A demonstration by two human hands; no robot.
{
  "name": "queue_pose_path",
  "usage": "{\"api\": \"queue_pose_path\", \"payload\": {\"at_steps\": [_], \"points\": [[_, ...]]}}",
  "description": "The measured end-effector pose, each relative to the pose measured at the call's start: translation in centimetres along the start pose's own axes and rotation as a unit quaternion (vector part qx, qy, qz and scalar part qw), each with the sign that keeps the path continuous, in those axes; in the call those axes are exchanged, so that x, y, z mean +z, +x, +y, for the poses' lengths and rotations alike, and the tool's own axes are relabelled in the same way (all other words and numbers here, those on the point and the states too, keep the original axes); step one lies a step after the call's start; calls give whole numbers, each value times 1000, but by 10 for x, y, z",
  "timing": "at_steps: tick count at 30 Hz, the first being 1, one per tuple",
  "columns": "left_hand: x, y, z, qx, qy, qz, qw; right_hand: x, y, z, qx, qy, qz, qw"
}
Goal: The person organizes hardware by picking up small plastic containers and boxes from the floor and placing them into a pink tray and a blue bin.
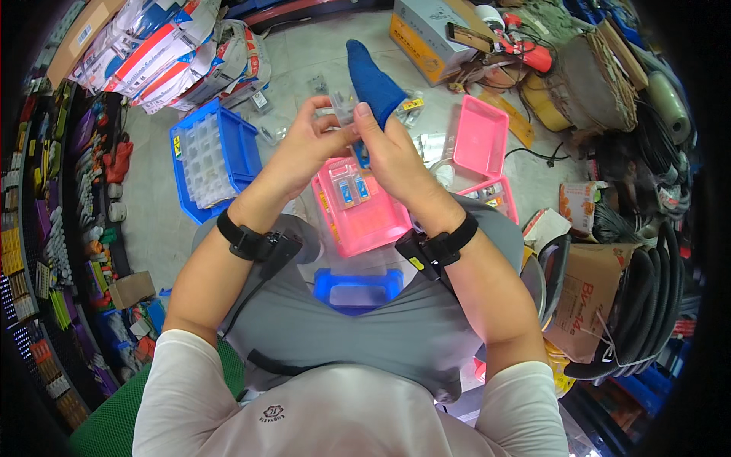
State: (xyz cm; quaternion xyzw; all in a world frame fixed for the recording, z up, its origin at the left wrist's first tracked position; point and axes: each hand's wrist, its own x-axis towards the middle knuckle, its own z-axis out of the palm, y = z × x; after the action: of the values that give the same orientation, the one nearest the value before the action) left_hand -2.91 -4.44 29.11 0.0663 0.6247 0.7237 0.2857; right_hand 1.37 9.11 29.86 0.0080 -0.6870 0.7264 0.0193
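My left hand [314, 137] has its fingers on a small clear plastic case [342, 108]. With my right hand [391, 151] I grip a blue cloth [368, 80], its thumb lying against the same case. The cloth stands up past the fingers in a pointed fold. Just below the hands is a pink plastic bin [371, 237]. Inside it lie clear cases with blue labels [352, 189]. What the raised case contains is too blurred to tell.
A blue bin [245, 148] to the left holds stacked clear cases [207, 163]. On the right are an upper pink bin [482, 137] and another pink bin [508, 200]. A blue bin [358, 280] sits between my knees. Boxed goods [428, 37] and coiled black hose [639, 308] stand around.
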Motion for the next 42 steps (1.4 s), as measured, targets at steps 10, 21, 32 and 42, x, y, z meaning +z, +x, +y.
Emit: {"api": "queue_pose_path", "payload": {"at_steps": [10, 21, 32, 42], "points": [[-20, 10, 10, 12, -89, 68, 994, -3, 2, 9, 10, -13, -32, 999], [-10, 4, 8, 16, 19, 64, 998, -7, 9, 6, 92, 13, -9, 996], [-175, -10, 102, 76, -116, 43, 989, -61, 15, -21, 30, 335, 271, 902], [-103, 107, -51, -65, 345, -134, 927, -71, 7, -37, 46, 298, 309, 902]]}}
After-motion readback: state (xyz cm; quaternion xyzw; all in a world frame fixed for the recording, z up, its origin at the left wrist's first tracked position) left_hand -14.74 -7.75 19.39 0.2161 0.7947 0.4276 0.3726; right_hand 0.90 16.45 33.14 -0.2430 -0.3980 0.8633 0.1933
